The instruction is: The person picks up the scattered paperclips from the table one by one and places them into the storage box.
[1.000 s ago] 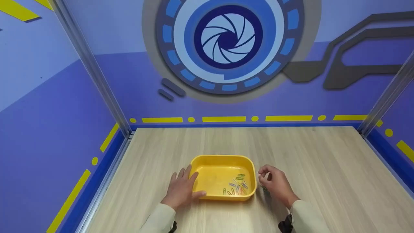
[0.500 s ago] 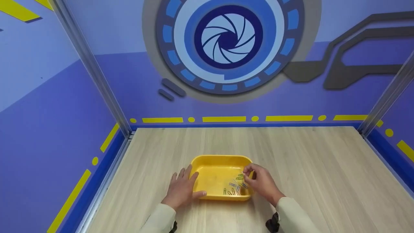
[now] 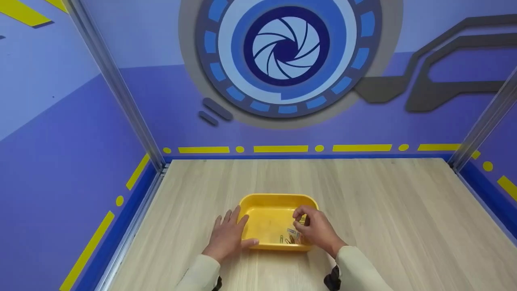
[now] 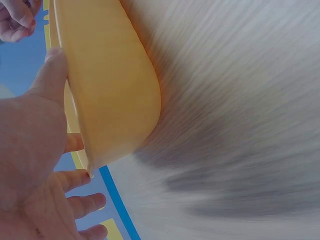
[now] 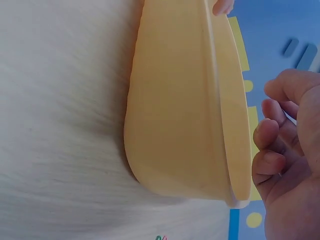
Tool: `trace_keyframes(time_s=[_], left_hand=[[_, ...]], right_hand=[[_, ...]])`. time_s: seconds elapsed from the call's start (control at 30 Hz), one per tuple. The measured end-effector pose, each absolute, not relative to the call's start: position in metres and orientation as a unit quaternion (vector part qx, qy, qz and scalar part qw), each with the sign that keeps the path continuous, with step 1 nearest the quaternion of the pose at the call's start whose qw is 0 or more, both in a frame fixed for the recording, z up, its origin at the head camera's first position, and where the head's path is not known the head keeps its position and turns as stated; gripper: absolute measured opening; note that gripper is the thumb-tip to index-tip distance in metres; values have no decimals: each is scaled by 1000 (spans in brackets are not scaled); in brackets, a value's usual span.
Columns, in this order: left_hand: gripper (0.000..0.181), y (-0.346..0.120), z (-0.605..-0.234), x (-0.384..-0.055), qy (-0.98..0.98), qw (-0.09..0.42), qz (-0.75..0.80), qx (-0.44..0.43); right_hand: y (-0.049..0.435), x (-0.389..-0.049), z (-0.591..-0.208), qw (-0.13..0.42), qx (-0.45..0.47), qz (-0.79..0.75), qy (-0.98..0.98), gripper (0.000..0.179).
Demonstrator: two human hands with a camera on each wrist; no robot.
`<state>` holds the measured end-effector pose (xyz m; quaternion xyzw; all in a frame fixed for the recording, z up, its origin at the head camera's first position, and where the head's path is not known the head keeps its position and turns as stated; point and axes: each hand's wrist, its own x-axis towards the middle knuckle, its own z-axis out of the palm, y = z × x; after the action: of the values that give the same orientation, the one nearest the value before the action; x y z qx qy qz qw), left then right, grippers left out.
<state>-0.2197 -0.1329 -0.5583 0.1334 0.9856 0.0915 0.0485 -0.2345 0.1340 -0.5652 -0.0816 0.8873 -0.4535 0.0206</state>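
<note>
A yellow plastic tray (image 3: 278, 247) sits on the table, with several coloured paper clips (image 3: 291, 231) in its right part. My left hand (image 3: 225, 238) rests on the tray's left end, its fingers spread and the thumb along the near rim. In the left wrist view the left thumb (image 4: 54, 70) touches the rim. My right hand (image 3: 318, 228) hangs over the tray's right side, hiding some of the clips. The right fingers (image 5: 270, 131) are curled in the right wrist view, with thumb and index tips close together. Whether they hold a small clip, I cannot tell.
The light wood tabletop (image 3: 404, 210) meets a blue and purple wall (image 3: 161, 109) at the back, with metal posts (image 3: 117, 89) at its corners. Tips of green and red paper clips (image 5: 159, 237) show on the table beside the tray.
My right hand has moved left from beside the tray, across its right rim, to above the clips. The left hand has stayed on the tray's left end.
</note>
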Motion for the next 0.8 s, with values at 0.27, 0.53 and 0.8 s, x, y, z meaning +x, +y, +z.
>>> trace_keyframes(time_s=[0.27,0.53,0.8], left_hand=[[83,-131,-559,-220,986,46,95,126],[83,-131,-558,-219,986,49,95,125],[82,-130,-558,-220,987,53,94,120]], right_hand=[[146,-235,-567,2,-41,-456,889,14],[167,-236,-570,-24,3,-467,884,16],[189,-234,-572,-25,29,-471,881,16]])
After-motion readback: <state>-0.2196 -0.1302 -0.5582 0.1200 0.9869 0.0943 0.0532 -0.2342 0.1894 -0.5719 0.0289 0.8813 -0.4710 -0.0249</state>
